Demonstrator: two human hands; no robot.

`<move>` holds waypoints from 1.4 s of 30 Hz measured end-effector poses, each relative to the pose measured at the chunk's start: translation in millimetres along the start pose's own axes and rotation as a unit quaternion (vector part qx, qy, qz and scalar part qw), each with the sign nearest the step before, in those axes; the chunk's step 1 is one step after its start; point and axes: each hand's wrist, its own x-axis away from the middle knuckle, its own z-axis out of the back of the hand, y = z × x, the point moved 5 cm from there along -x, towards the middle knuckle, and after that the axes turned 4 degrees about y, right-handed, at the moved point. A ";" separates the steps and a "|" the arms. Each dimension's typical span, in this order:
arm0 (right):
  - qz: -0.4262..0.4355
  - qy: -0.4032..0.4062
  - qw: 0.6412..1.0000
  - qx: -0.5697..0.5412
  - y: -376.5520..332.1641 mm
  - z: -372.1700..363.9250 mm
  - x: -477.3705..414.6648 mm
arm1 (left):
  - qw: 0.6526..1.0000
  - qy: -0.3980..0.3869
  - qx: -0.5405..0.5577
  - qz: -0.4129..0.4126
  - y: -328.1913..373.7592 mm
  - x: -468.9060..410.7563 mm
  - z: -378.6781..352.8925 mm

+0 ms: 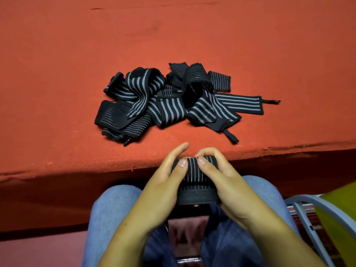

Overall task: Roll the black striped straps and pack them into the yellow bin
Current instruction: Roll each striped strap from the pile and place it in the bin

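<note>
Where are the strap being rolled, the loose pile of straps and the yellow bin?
strap being rolled point(194, 178): head view, striped middle of the roll.
pile of straps point(169, 107): head view, a flat striped piece at its centre.
yellow bin point(344, 201): head view, its visible wall at the right edge.

red felt table point(77, 54), tangled striped straps point(169, 101)
</note>
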 end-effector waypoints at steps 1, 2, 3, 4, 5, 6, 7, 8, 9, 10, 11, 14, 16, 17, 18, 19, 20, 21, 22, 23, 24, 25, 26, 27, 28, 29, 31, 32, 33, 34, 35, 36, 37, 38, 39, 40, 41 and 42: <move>0.002 -0.002 1.000 -0.004 -1.4 1.3 -1.5 | 1.000 -0.003 0.007 0.009 -0.1 0.0 0.7; 0.004 -0.007 1.000 -0.010 -3.3 1.9 -2.0 | 1.000 0.001 0.018 0.020 -0.4 0.0 2.0; 0.008 -0.010 1.000 -0.013 -4.2 2.7 -2.7 | 0.999 0.013 0.026 0.025 -0.8 -1.2 3.5; 0.010 -0.011 1.000 -0.013 -4.8 3.5 -3.1 | 0.999 0.032 0.025 0.017 0.5 -2.3 4.9; 0.007 -0.011 1.000 -0.017 -4.3 3.3 -3.1 | 0.998 0.053 0.020 -0.001 3.1 -2.5 6.2; -0.002 -0.010 0.999 -0.031 -4.0 2.8 -3.0 | 0.997 0.071 0.016 -0.019 5.5 -2.5 7.5; -0.016 -0.013 0.998 -0.056 -3.9 1.3 -2.4 | 0.996 0.079 0.018 -0.033 6.9 -2.0 7.7; -0.032 -0.019 0.996 -0.080 -4.1 -0.6 -1.2 | 0.996 0.081 0.020 -0.037 7.7 -1.4 8.4; -0.044 -0.024 0.994 -0.096 -4.8 -2.4 -0.2 | 0.996 0.078 0.019 -0.038 8.0 -0.6 8.3; -0.051 -0.029 0.993 -0.098 -5.8 -3.5 0.8 | 0.996 0.075 0.013 -0.038 9.2 0.7 8.4; -0.056 -0.032 0.993 -0.094 -5.9 -4.2 1.5 | 0.996 0.074 0.004 -0.041 10.9 2.2 8.8; -0.066 -0.027 0.994 -0.088 -4.6 -3.2 1.2 | 0.995 0.076 -0.023 -0.059 15.0 5.4 10.0; -0.065 -0.019 0.993 -0.097 -4.2 -3.0 0.8 | 0.996 0.067 -0.021 -0.060 13.8 6.4 10.9; -0.063 -0.015 0.992 -0.104 -3.8 -2.4 0.5 | 0.996 0.061 -0.025 -0.057 12.0 6.4 11.1; -0.061 -0.013 0.992 -0.112 -3.4 -1.6 0.2 | 0.997 0.055 -0.020 -0.048 10.3 6.1 10.9; -0.059 -0.009 0.991 -0.117 -3.1 -0.7 -0.1 | 0.998 0.048 -0.005 -0.033 7.1 4.8 10.0; -0.058 -0.006 0.991 -0.119 -2.9 0.3 -0.1 | 0.999 0.042 0.028 -0.008 5.1 4.1 8.0; -0.056 -0.005 0.992 -0.117 -3.0 0.6 0.1 | 0.997 0.044 0.055 0.014 2.4 3.6 6.6; -0.053 -0.006 0.992 -0.113 -3.1 1.0 0.2 | 0.995 0.051 0.077 0.031 1.1 3.7 5.5; -0.049 -0.008 0.993 -0.108 -3.5 1.0 0.3 | 0.994 0.056 0.081 0.036 -1.0 2.8 4.4; -0.045 -0.011 0.993 -0.105 -3.8 1.2 0.8 | 0.994 0.062 0.083 0.037 -2.0 2.4 3.3; -0.041 -0.013 0.994 -0.100 -3.8 1.7 0.9 | 0.994 0.066 0.083 0.033 -4.0 1.4 2.5; -0.037 -0.013 0.995 -0.091 -3.8 2.6 0.9 | 0.993 0.069 0.086 0.035 -4.3 2.0 1.9; -0.033 -0.011 0.996 -0.078 -4.0 3.7 1.3 | 0.994 0.068 0.083 0.031 -5.3 2.0 2.2; -0.031 -0.008 0.998 -0.062 -4.2 5.3 1.7 | 0.994 0.065 0.080 0.027 -5.4 2.7 3.2; -0.030 -0.007 0.998 -0.049 -4.6 6.4 1.9 | 0.996 0.062 0.069 0.017 -5.4 2.9 4.3; -0.033 -0.012 0.999 -0.036 -6.7 8.2 4.5 | 0.997 0.056 0.043 -0.002 -0.4 5.7 6.5; -0.030 -0.018 0.999 -0.023 -9.3 9.9 6.3 | 0.998 0.054 0.033 -0.013 3.1 6.5 7.6; -0.023 -0.021 1.000 0.004 -12.7 11.5 8.1 | 0.998 0.054 0.023 -0.023 5.4 7.4 9.1; -0.014 -0.020 0.999 0.041 -17.2 13.9 10.2 | 0.998 0.052 0.017 -0.030 7.9 8.5 10.3; -0.004 -0.017 0.997 0.078 -22.4 16.8 12.1 | 0.998 0.052 0.015 -0.035 9.0 8.2 11.2; 0.006 -0.014 0.994 0.106 -27.6 18.6 14.3 | 0.998 0.051 0.025 -0.033 10.1 9.3 12.0; 0.017 -0.007 0.992 0.123 -34.0 21.0 16.7 | 0.998 0.049 0.038 -0.031 11.2 8.8 11.2; 0.027 0.002 0.991 0.132 -40.3 23.2 19.7 | 0.997 0.046 0.047 -0.030 13.3 8.2 9.8; 0.032 0.009 0.990 0.139 -45.3 23.6 22.7 | 0.997 0.045 0.049 -0.031 15.8 8.3 8.6; 0.038 0.021 0.988 0.149 -51.2 25.8 26.1 | 0.997 0.041 0.051 -0.038 20.1 7.2 5.8; 0.043 0.034 0.985 0.166 -57.7 28.7 29.7 | 0.997 0.037 0.050 -0.046 24.5 5.9 1.9; 0.046 0.045 0.979 0.195 -62.9 31.6 33.2 | 0.997 0.036 0.053 -0.050 28.6 6.1 -1.2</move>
